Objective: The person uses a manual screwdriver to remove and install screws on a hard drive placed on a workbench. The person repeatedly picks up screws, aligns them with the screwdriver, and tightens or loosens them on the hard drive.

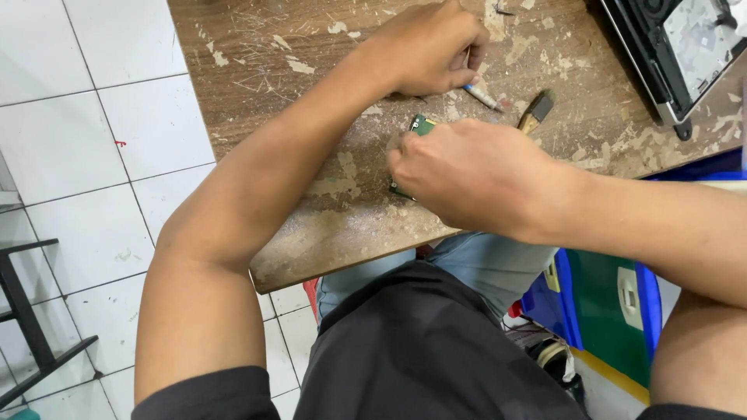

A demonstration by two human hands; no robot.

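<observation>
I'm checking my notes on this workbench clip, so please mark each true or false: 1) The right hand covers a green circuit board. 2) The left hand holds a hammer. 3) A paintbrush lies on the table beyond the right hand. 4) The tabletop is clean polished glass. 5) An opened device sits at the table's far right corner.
1) True: the right hand rests over the green circuit board, hiding most of it.
2) False: the left hand grips a thin pen-like tool.
3) True: the paintbrush lies there.
4) False: the table is scratched brown wood with worn patches.
5) True: an opened device sits there.
</observation>
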